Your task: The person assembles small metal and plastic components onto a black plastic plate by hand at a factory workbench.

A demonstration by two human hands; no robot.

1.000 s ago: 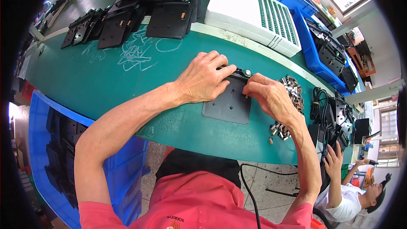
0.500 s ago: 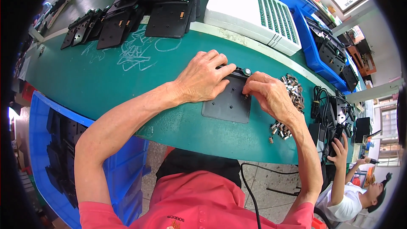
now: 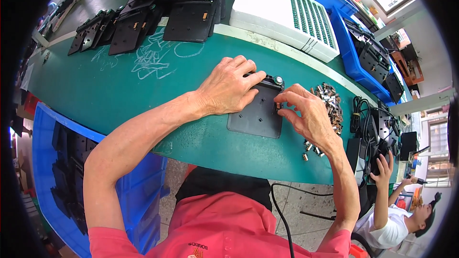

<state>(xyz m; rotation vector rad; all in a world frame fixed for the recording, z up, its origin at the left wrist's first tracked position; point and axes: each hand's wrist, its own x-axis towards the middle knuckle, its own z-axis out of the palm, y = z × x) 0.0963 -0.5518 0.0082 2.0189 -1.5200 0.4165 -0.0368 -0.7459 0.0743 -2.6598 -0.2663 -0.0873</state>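
A flat black plastic panel [image 3: 256,119] with small raised pegs lies on the green tabletop in front of me. Along its far edge runs a thicker black bar that carries a round green-and-white piece [image 3: 278,80]. My left hand [image 3: 231,86] grips the panel's far left side, fingers bent over the bar. At the panel's right edge sits a small copper-coloured metal part [image 3: 278,106]. My right hand [image 3: 303,110] is beside it, thumb and forefinger apart on either side of the part.
Loose small metal parts [image 3: 330,102] are heaped right of my right hand. Finished-looking black panels [image 3: 189,19] stack at the far left. A white foam block [image 3: 267,12] holds rows of green pieces. Blue bins [image 3: 356,67] stand right and lower left. A co-worker's hand [image 3: 382,167] touches black cables.
My right thumb and forefinger have spread apart, and the hand has shifted slightly down. The copper-coloured part now shows between them. My left hand and the panel stay put.
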